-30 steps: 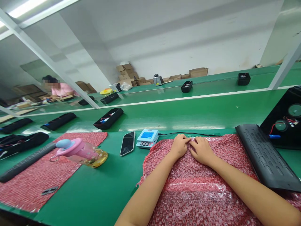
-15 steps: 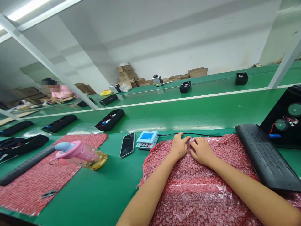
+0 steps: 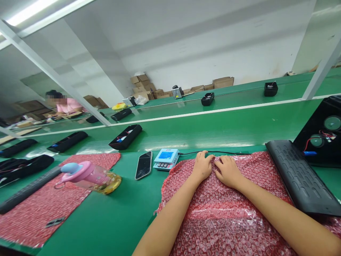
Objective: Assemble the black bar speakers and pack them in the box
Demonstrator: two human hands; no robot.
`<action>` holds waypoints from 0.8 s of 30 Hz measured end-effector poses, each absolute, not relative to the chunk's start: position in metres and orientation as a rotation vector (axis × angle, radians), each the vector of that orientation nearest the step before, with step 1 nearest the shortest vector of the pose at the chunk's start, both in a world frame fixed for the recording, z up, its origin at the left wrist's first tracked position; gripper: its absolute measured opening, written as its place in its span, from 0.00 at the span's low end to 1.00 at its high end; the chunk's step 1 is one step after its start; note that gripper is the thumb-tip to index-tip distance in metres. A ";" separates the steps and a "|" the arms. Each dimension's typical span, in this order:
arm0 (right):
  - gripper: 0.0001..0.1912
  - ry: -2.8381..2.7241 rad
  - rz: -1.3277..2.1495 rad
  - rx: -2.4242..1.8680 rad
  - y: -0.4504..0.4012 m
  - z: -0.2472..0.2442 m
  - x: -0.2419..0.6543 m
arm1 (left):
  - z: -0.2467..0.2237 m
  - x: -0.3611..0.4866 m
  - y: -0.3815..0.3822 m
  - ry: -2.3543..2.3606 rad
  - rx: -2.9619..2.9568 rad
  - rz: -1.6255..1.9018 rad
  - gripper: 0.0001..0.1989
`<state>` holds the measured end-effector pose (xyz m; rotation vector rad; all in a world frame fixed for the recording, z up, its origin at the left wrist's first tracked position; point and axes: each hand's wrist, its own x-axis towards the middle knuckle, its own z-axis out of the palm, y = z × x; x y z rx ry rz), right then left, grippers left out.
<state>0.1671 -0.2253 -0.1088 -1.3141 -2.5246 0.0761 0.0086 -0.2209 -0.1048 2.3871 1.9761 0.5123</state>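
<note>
My left hand (image 3: 203, 165) lies on a sheet of red bubble wrap (image 3: 213, 227), its fingers stretched forward near the far edge. Close beside it, my right hand (image 3: 228, 171) rests on the same wrap with fingers spread and slightly bent. Neither hand holds anything. Just beyond the fingertips runs a thin black cable (image 3: 221, 152) from a light-blue tester with a lit screen (image 3: 167, 159). A smartphone (image 3: 144, 165) lies left of the tester. To the right of my right forearm sits a long black slotted panel (image 3: 301, 177).
A pink-lidded drink bottle (image 3: 92, 177) lies tilted in view at left, by another red bubble sheet (image 3: 34, 217). Black casings with wires (image 3: 125, 137) stand on the green line behind. At right is a black speaker housing (image 3: 322, 135). A person in pink (image 3: 69, 105) sits far left.
Both hands keep the same place and pose on the bubble wrap. The view has shifted very slightly. The nearest black casing on the line sits a little further right relative to the phone.
</note>
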 end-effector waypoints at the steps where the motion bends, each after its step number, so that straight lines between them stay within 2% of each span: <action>1: 0.14 -2.526 0.075 -1.315 -0.225 -0.109 0.167 | -0.104 0.009 -0.222 1.990 2.384 0.497 0.21; 10: 0.14 -2.524 0.074 -1.322 -0.227 -0.107 0.166 | -0.093 0.016 -0.228 2.163 2.325 0.385 0.20; 24: 0.14 -2.521 0.084 -1.321 -0.226 -0.109 0.166 | -0.098 0.009 -0.223 2.057 2.403 0.334 0.21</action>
